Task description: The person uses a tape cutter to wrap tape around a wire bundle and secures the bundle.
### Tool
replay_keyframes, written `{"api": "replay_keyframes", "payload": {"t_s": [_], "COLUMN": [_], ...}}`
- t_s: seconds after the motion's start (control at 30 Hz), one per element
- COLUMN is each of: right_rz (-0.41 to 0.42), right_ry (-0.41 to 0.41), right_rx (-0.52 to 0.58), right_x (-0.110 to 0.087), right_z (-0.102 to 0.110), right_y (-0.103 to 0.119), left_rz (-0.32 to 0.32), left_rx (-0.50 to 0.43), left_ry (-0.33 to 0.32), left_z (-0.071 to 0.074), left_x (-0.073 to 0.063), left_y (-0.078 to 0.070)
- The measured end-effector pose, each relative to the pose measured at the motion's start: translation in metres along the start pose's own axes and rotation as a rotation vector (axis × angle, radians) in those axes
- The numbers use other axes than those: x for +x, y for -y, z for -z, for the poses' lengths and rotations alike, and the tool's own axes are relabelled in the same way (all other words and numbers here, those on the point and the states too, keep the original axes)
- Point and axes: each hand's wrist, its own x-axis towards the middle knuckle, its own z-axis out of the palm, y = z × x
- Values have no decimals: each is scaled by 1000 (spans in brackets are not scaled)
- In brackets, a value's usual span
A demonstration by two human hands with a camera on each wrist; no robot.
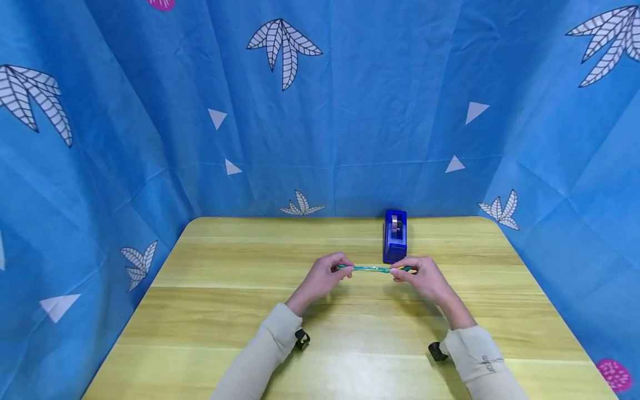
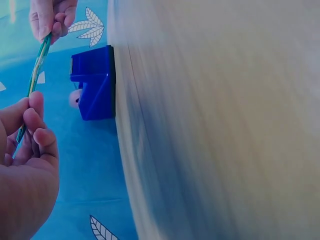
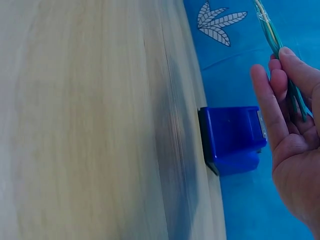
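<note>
A slim bundle of thin green and yellow wires point(image 1: 371, 269) is stretched level between both hands above the table. My left hand point(image 1: 327, 273) pinches its left end between thumb and fingers. At the other end my right hand point(image 1: 426, 278) pinches it the same way, with loose green tails point(image 3: 296, 100) running down across the palm in the right wrist view. A shiny clear wrap point(image 3: 262, 16) circles the bundle near its middle. Just behind the right hand stands a blue tape dispenser point(image 1: 395, 251) with a roll of tape in it.
The light wooden table point(image 1: 225, 311) reaches back to a blue patterned curtain point(image 1: 380, 111), which hangs behind it and at both sides. Dark wrist straps point(image 1: 302, 339) show below the sleeves.
</note>
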Motion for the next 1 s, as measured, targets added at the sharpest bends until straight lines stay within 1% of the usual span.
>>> {"api": "replay_keyframes", "payload": {"t_s": [0.1,0.27,0.4,0.5,0.63,0.77,0.9,1.0], "right_rz": [9,38,50,49,63,60,30,4], "right_ry": [0,12,16,0,-30,-42,-40,-45], "right_rx": [13,34,45,44,55,83,102,91], "right_x": [2,5,5,5,8,11,14,15], "right_z": [-3,-8,-11,-13,-17,-22,-26,-29], "right_y": [1,3,5,6,7,8,8,7], "left_rz": [9,21,47,61,65,69,71,73], "left_rx": [-20,-39,-55,-68,-66,-53,-53,-53], "left_ry": [-23,-33,-48,-55,-58,-78,-92,-96], "left_z": [2,9,14,17,20,24,26,27], "left_x": [-1,-1,-4,-6,-8,-8,-9,-9], "left_y": [1,6,8,10,12,14,16,17]}}
